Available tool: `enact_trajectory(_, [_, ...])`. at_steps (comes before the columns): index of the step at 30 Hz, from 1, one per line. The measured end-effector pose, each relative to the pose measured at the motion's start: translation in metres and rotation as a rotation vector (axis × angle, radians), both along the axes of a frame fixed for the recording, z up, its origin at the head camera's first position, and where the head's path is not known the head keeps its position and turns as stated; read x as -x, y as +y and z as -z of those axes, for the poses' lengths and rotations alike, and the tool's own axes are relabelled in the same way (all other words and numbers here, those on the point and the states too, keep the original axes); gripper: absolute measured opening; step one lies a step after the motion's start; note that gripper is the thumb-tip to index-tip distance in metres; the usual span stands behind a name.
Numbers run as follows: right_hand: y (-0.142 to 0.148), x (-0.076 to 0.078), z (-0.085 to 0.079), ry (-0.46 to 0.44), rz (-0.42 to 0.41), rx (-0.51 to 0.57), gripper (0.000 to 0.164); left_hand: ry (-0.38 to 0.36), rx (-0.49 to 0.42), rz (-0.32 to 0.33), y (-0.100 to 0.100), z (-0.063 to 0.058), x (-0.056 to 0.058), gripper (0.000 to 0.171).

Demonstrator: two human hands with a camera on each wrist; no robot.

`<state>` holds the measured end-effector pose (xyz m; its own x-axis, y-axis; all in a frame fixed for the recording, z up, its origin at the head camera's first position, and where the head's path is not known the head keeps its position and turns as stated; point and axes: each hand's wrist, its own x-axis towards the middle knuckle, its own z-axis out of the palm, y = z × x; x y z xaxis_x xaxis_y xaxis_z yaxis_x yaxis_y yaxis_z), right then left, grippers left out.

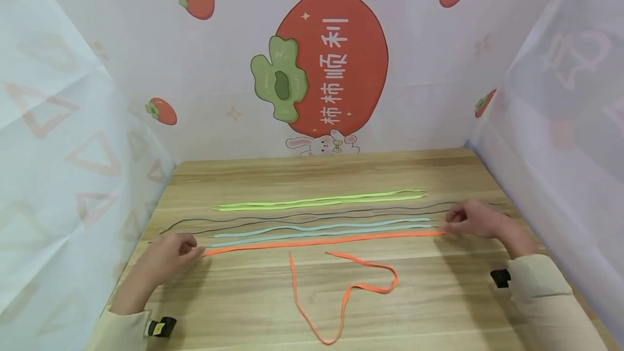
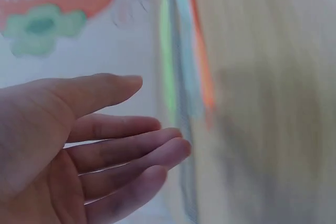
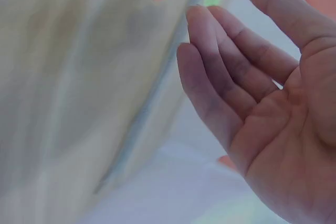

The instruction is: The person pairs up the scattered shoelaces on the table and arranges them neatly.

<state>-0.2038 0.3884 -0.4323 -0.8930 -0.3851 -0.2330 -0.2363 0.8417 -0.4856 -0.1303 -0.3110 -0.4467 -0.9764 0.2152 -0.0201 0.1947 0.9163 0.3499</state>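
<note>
A flat orange shoelace (image 1: 322,241) lies straight across the wooden table. My left hand (image 1: 168,259) is at its left end; in the left wrist view the thumb and loosely bent fingers (image 2: 126,150) stand apart, the blurred lace end beyond them. At the right end is my right hand (image 1: 475,220), whose fingers (image 3: 205,82) are spread from the thumb with nothing between them in the right wrist view. Nearer the front, a second orange shoelace (image 1: 372,288) lies in a loose curve. Behind the straight one run two light blue shoelaces (image 1: 361,225), roughly parallel.
Thin dark grey laces (image 1: 292,216) stretch behind the blue ones, reaching past both hands. Bright green laces (image 1: 322,199) lie farthest back on the table (image 1: 244,297). White printed cloth (image 1: 414,118) walls the back and both sides. Black straps (image 1: 162,327) sit at the sleeves.
</note>
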Motion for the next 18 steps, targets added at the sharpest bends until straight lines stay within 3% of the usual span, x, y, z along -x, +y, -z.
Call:
enact_trajectory(4, [-0.028,-0.004,-0.017,0.048,-0.112,0.019,0.029,-0.02,-0.047,0.124,0.027,-0.019,-0.007,0.019])
enact_trajectory(8, [-0.063,-0.011,-0.025,0.105,-0.221,0.014,0.023,-0.009,-0.081,0.237,0.06,-0.035,-0.011,0.02])
enact_trajectory(10, [-0.083,-0.016,-0.027,0.092,-0.268,0.016,0.021,-0.01,-0.102,0.294,0.077,-0.041,-0.011,0.019])
enact_trajectory(14, [-0.123,-0.025,-0.027,0.027,-0.354,0.019,0.02,-0.044,-0.153,0.423,0.107,-0.046,-0.01,0.025])
enact_trajectory(18, [-0.154,-0.036,-0.023,0.022,-0.446,0.026,0.019,-0.077,-0.182,0.557,0.135,-0.041,-0.008,0.021])
